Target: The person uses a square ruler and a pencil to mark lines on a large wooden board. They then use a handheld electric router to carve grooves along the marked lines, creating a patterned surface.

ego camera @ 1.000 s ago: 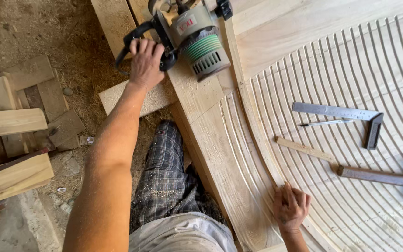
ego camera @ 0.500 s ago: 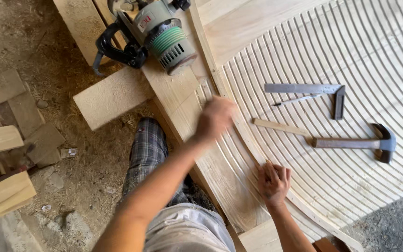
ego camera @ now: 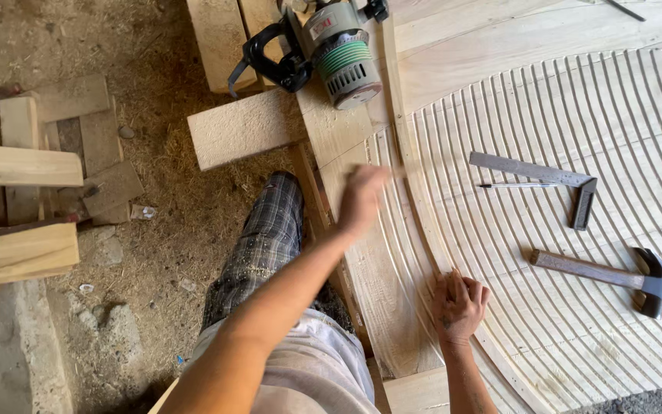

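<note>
The left hand [ego camera: 362,201] was at mid-frame above the grooved curved wooden panel [ego camera: 576,115], blurred by motion; whether its fingers were open or closed could not be told, and nothing could be made out in it. The right hand [ego camera: 460,307], lower centre, rested knuckles up on the thin curved strip [ego camera: 411,165] along the panel's inner edge, fingers curled and pressing, gripping no tool.

In my judgement the strip was being seated or checked. It is best done with the right hand bearing flat and steady while the left works along the curve, clear of the router.

The left forearm ran from lower left up to centre; the right wrist rose from the bottom edge.

Electric router [ego camera: 331,50] at top centre; try square [ego camera: 545,180] and hammer [ego camera: 614,272] at right, untouched.
</note>
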`<move>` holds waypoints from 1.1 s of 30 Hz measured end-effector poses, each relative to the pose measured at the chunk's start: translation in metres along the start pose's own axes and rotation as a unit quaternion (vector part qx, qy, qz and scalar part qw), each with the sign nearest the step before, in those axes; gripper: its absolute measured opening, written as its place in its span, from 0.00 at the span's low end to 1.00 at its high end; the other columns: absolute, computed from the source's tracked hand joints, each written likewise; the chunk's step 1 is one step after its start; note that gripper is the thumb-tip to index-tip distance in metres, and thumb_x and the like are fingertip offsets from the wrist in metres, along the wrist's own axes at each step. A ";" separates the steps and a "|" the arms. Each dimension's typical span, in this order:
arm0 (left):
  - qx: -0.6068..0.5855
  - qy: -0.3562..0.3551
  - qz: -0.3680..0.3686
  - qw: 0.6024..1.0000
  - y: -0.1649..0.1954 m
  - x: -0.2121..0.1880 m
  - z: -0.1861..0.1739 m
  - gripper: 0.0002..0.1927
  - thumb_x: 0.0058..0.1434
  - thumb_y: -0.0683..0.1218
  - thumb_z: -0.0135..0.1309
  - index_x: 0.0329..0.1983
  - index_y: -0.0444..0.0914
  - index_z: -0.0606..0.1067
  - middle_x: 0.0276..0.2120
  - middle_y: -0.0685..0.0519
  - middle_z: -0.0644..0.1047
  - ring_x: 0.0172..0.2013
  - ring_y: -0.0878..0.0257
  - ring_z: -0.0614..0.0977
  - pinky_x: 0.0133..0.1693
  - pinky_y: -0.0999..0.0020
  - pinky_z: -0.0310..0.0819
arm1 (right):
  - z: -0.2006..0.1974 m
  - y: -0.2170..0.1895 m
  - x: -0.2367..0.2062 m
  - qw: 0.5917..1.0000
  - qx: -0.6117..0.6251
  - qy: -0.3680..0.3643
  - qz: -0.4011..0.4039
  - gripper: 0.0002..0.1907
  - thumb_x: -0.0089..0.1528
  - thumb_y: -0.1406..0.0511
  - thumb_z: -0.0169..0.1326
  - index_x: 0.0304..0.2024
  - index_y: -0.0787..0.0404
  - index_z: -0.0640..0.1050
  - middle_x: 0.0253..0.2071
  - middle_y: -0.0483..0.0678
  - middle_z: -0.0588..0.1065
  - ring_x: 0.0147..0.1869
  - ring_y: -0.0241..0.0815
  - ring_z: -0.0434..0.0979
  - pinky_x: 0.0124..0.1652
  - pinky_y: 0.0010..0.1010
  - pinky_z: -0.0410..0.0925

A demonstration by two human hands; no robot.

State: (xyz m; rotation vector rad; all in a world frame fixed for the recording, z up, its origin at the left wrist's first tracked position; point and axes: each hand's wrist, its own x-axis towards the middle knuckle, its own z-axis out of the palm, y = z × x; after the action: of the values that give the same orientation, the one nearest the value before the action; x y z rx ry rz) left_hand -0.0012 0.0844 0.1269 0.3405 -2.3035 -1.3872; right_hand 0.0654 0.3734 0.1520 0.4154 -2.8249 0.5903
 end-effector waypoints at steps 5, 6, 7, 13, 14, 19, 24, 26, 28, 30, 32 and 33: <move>0.274 0.078 -0.063 0.956 -0.044 0.000 -0.079 0.13 0.61 0.36 0.59 0.47 0.41 0.82 0.42 0.53 0.78 0.46 0.54 0.76 0.48 0.59 0.73 | 0.001 0.011 -0.014 1.000 0.004 0.000 -0.020 0.12 0.64 0.62 0.63 0.47 0.62 0.84 0.40 0.51 0.75 0.48 0.52 0.73 0.48 0.42 0.69; 0.282 0.075 -0.053 0.955 -0.047 0.004 -0.084 0.13 0.60 0.36 0.59 0.47 0.41 0.82 0.42 0.54 0.78 0.46 0.54 0.76 0.50 0.58 0.72 | 0.003 0.011 -0.014 1.000 0.002 0.003 -0.018 0.12 0.64 0.62 0.63 0.46 0.62 0.85 0.40 0.51 0.75 0.47 0.52 0.73 0.47 0.42 0.69; 0.287 0.069 -0.044 0.954 -0.048 0.006 -0.085 0.14 0.59 0.37 0.59 0.47 0.42 0.82 0.43 0.54 0.79 0.47 0.54 0.76 0.53 0.57 0.72 | 0.006 0.009 -0.013 1.000 0.003 0.004 -0.019 0.11 0.64 0.62 0.63 0.46 0.62 0.85 0.40 0.51 0.75 0.47 0.52 0.73 0.47 0.42 0.69; 0.291 0.021 -0.074 0.954 -0.039 0.018 -0.087 0.14 0.58 0.40 0.61 0.48 0.45 0.82 0.45 0.56 0.77 0.52 0.54 0.73 0.57 0.49 0.63 | 0.004 -0.001 -0.018 1.000 0.016 0.004 -0.025 0.12 0.65 0.62 0.63 0.47 0.63 0.84 0.40 0.50 0.76 0.47 0.52 0.73 0.49 0.42 0.69; 0.287 0.014 -0.078 0.955 -0.038 0.019 -0.088 0.14 0.59 0.41 0.61 0.49 0.45 0.82 0.45 0.56 0.77 0.52 0.54 0.73 0.57 0.48 0.63 | 0.004 -0.002 -0.019 1.000 0.014 0.003 -0.024 0.12 0.64 0.62 0.63 0.47 0.63 0.84 0.40 0.50 0.76 0.47 0.52 0.73 0.49 0.42 0.68; 0.283 0.001 -0.081 0.956 -0.035 0.025 -0.085 0.16 0.60 0.40 0.60 0.51 0.46 0.81 0.45 0.57 0.76 0.53 0.56 0.72 0.57 0.47 0.63 | 0.004 -0.002 -0.016 1.000 0.005 0.000 -0.026 0.14 0.63 0.62 0.64 0.46 0.64 0.84 0.40 0.51 0.76 0.47 0.53 0.73 0.49 0.42 0.68; 0.288 0.002 -0.074 0.955 -0.040 0.026 -0.083 0.17 0.61 0.40 0.60 0.53 0.47 0.81 0.45 0.57 0.75 0.52 0.56 0.72 0.57 0.51 0.65 | 0.008 0.001 -0.014 1.000 0.011 0.001 -0.027 0.14 0.64 0.62 0.63 0.48 0.64 0.84 0.40 0.50 0.76 0.47 0.50 0.73 0.50 0.42 0.68; 0.293 0.010 -0.065 0.954 -0.042 0.026 -0.082 0.17 0.60 0.41 0.60 0.53 0.46 0.81 0.45 0.57 0.75 0.52 0.55 0.72 0.56 0.51 0.66 | 0.009 0.003 -0.014 1.000 0.006 -0.003 -0.026 0.14 0.65 0.61 0.63 0.47 0.64 0.84 0.40 0.50 0.76 0.48 0.50 0.72 0.50 0.42 0.68; 0.295 0.022 -0.048 0.954 -0.044 0.025 -0.080 0.17 0.60 0.42 0.60 0.53 0.46 0.80 0.45 0.57 0.75 0.52 0.55 0.72 0.56 0.52 0.67 | 0.009 0.005 -0.014 1.000 0.000 -0.008 -0.024 0.14 0.65 0.61 0.63 0.47 0.64 0.84 0.40 0.50 0.76 0.48 0.50 0.72 0.49 0.42 0.68; 0.310 0.009 -0.040 0.950 -0.046 0.026 -0.079 0.17 0.61 0.41 0.59 0.54 0.46 0.80 0.45 0.56 0.75 0.52 0.56 0.73 0.55 0.53 0.68 | 0.011 0.007 -0.014 1.000 -0.005 -0.010 -0.024 0.15 0.65 0.60 0.63 0.47 0.64 0.84 0.40 0.50 0.76 0.48 0.50 0.72 0.48 0.41 0.68; 0.317 0.002 -0.037 0.948 -0.049 0.026 -0.077 0.17 0.61 0.41 0.59 0.54 0.45 0.79 0.45 0.56 0.74 0.51 0.57 0.73 0.54 0.54 0.69 | 0.011 0.008 -0.014 1.000 -0.005 -0.008 -0.027 0.15 0.66 0.60 0.62 0.47 0.64 0.84 0.40 0.50 0.75 0.48 0.50 0.72 0.48 0.41 0.68; 0.316 0.002 -0.036 0.948 -0.051 0.025 -0.075 0.17 0.62 0.41 0.59 0.54 0.45 0.79 0.45 0.56 0.74 0.51 0.57 0.73 0.52 0.53 0.69 | 0.011 0.008 -0.014 1.000 -0.005 -0.007 -0.029 0.15 0.66 0.59 0.62 0.46 0.64 0.84 0.40 0.50 0.75 0.48 0.50 0.72 0.49 0.41 0.69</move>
State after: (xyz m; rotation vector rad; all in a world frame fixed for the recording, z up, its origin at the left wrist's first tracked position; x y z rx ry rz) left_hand 0.0120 -0.0085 0.1189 0.6182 -2.7044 -0.6301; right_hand 0.0736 0.3792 0.1352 0.4995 -2.8165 0.5627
